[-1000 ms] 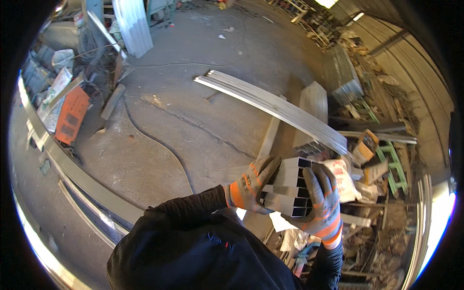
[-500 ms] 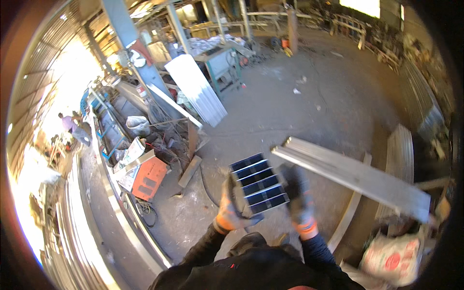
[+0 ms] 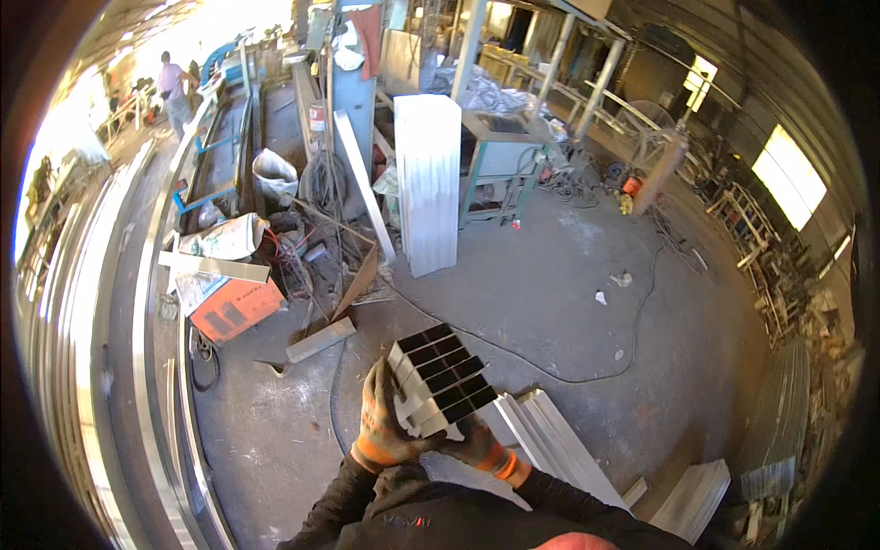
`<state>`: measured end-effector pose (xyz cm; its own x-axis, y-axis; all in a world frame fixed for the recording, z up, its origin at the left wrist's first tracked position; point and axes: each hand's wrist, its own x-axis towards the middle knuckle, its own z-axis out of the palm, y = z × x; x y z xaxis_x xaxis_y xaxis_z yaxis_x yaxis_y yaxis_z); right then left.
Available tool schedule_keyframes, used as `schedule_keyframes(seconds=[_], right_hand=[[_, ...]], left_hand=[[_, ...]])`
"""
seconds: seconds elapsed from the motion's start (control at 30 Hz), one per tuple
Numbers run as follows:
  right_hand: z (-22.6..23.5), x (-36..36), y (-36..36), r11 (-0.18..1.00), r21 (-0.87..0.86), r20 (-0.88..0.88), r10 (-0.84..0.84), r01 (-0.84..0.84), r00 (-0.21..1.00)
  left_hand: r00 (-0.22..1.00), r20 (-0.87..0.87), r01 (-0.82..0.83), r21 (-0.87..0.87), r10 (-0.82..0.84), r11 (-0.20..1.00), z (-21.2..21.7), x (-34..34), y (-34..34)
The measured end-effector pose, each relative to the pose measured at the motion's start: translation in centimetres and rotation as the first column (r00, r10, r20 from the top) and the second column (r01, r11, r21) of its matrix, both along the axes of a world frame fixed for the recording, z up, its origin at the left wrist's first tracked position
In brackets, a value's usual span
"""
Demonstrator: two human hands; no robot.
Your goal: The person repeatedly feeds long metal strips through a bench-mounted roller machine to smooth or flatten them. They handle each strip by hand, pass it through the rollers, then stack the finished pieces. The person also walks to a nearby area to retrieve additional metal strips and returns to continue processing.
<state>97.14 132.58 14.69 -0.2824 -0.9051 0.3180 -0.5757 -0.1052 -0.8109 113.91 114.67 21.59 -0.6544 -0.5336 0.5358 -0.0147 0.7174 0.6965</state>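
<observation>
Bundle of silver square tubes (image 3: 417, 399) is held up in front of the torso, low in the view at about 6 o'clock, tilted, with the dark open ends facing up at the camera. Clock below is centred on the bundle.

Left hand (image 3: 378, 435) — grey and orange glove, 8 o'clock — has its fingers wrapped on the bundle's left wall, gripping it. Right hand (image 3: 481, 449), same gloves, 5 o'clock, sits at the bundle's lower corner. Its fingers are partly hidden, can't tell how far they close.

Silver profiles (image 3: 573, 458) lie at 4 o'clock. Dark cable (image 3: 573, 379) curves across the concrete floor (image 3: 522, 302) around 3 o'clock. White scrap (image 3: 600, 298) at 2. Corrugated silver panels (image 3: 429, 183) stand upright at 12, with a teal-framed worktop (image 3: 500, 170) just past them toward 1.

Pale sack (image 3: 275, 174) at 11, orange box (image 3: 240, 310) between 9 and 10, short beam (image 3: 321, 339) nearer on that side. Person in a light top (image 3: 171, 82) far off between 10 and 11.
</observation>
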Motion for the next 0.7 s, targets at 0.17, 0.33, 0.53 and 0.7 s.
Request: schedule_keyframes(seconds=[0.17, 0.33, 0.53, 0.7], right_hand=[[2.1, -15.5, -12.6, 0.987, -0.157, -0.081, -0.041, 0.028, 0.996], [3.9, -30.8, -20.1, 0.964, -0.245, 0.003, -0.104, 0.102, 0.995], [1.6, -51.2, -29.5, 0.934, -0.357, 0.046, 0.029, -0.010, 0.999], [0.4, -69.6, -40.3, 0.905, -0.423, 0.096, 0.085, -0.037, 0.992]], left_hand=[[0.998, -0.058, 0.003, -0.038, -0.006, 0.999, 2.7, -15.5, -12.2], [0.997, -0.068, 0.023, 0.037, -0.021, 0.999, 1.2, -31.7, -19.4], [0.995, -0.077, 0.062, 0.060, -0.057, 0.996, -4.5, -49.4, -25.8], [0.984, -0.134, -0.054, 0.389, 0.114, 0.920, -5.7, -66.6, -31.6]])
